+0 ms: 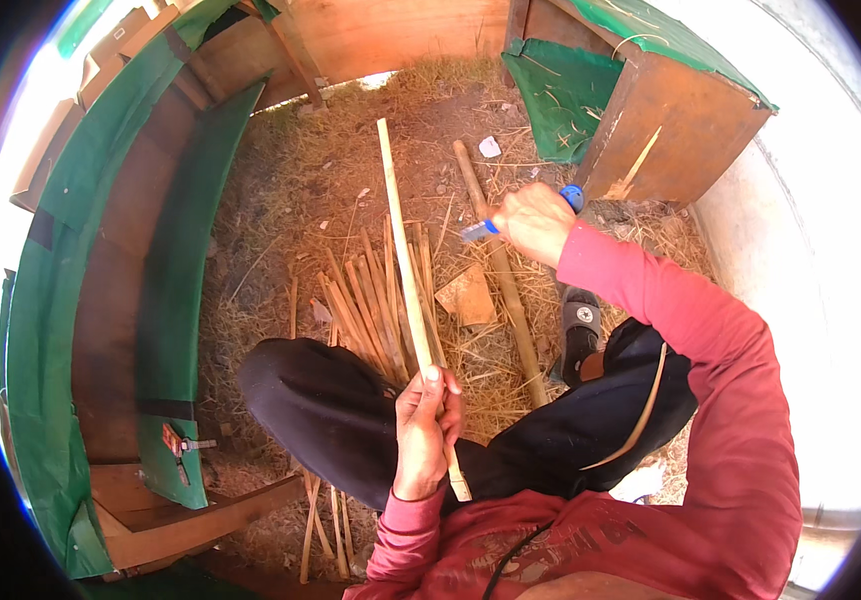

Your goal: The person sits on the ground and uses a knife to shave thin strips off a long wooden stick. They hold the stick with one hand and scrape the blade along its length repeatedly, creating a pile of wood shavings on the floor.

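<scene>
My left hand (424, 430) is closed around a long pale split-bamboo strip (402, 245) near its lower end. The strip slants up and away from my lap, its far tip beyond the pile of sticks. In my right hand (533, 222) is a blue-handled utility knife (491, 227), its blade pointing left toward the strip but apart from it. Below the strip's middle lies a bundle of split sticks (362, 310) on the straw-covered ground. A curved thin shaving (640, 425) rests on my right leg.
A thick bamboo pole (506, 285) lies beside a square wooden block (466, 296). Green-covered wooden shelving (110, 260) stands at left, with a metal tool (186, 446) on its lower board. A wooden box (680, 125) with green sheeting stands at the far right, near a white wall (800, 260).
</scene>
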A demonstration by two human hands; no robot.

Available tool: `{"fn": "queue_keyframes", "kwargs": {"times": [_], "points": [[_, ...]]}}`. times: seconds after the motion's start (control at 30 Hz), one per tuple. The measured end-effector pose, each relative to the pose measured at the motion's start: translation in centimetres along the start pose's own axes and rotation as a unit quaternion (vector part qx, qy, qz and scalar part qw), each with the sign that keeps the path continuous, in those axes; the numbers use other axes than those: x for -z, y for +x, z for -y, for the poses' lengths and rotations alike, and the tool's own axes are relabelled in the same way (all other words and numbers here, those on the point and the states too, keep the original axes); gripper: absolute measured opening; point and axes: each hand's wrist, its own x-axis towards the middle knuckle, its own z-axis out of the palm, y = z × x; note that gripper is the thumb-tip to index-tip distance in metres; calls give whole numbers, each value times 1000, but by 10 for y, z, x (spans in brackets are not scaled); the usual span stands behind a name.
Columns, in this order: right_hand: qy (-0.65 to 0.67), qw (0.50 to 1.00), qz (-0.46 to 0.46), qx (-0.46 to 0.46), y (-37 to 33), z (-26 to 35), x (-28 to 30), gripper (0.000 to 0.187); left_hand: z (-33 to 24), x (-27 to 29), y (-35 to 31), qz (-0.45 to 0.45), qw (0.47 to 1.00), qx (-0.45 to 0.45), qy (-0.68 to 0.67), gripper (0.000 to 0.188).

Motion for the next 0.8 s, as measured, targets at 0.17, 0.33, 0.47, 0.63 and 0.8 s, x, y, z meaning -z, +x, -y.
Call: {"fn": "queue_keyframes", "kwargs": {"times": [0.17, 0.33, 0.47, 0.63, 0.8], "points": [[52, 997, 57, -24, 13, -34, -4, 21, -29, -14, 11, -5, 1000, -4, 22, 34], [310, 936, -146, -85, -28, -17, 63, 32, -44, -23, 37, 19, 998, -26, -48, 38], [322, 926, -194, -40, -46, -9, 70, 32, -46, -26, 40, 12, 997, -46, -62, 31], [377, 911, -111, -123, -58, -43, 48, 26, -34, -22, 38, -11, 998, -28, -62, 11], [408, 900, -51, -143, -31, -47, 24, 33, -30, -14, 31, -10, 997, -35, -72, 18]]}}
